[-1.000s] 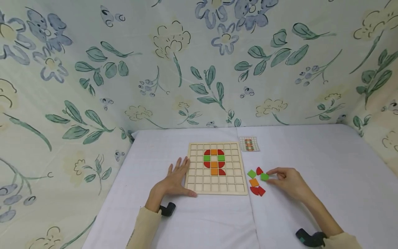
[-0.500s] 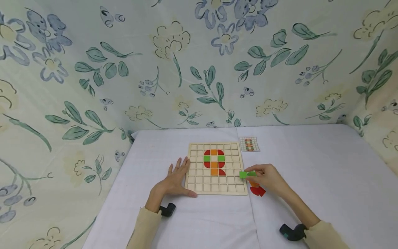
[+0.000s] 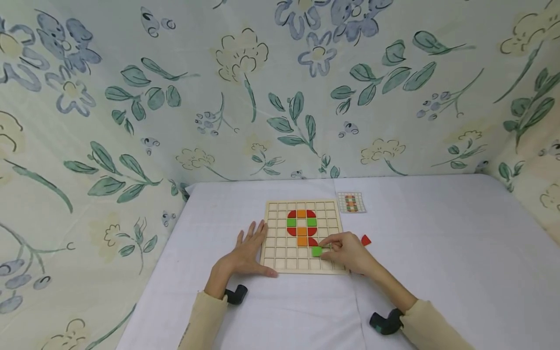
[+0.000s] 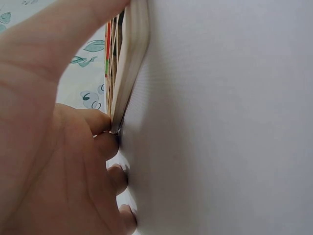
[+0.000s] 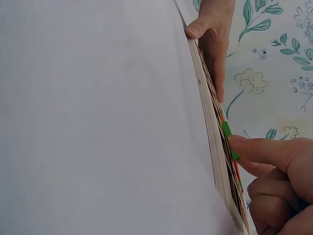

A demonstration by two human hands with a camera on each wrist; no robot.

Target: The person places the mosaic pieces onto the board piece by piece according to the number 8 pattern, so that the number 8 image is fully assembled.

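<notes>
A square wooden grid board (image 3: 282, 263) lies on the white cloth. In its cells sit red quarter-round tiles (image 3: 292, 232), orange square tiles (image 3: 302, 241) and green square tiles (image 3: 291, 222). My right hand (image 3: 347, 250) pinches a green square tile (image 3: 317, 251) between thumb and index finger, over the board just below the lowest red tile. In the right wrist view the pinched tile (image 5: 227, 131) is tilted at the board's top face. My left hand (image 3: 242, 255), fingers spread, rests at the board's left edge, thumb at the near left corner.
A small pattern card (image 3: 351, 202) lies beyond the board's right corner. One loose red tile (image 3: 366, 240) shows right of the board; my right hand and forearm cover the spot where other loose tiles lay. A floral cloth (image 3: 302, 97) hangs behind the table.
My right hand has picked the green tile from the loose pieces and carried it left over the board. My left hand has stayed in place.
</notes>
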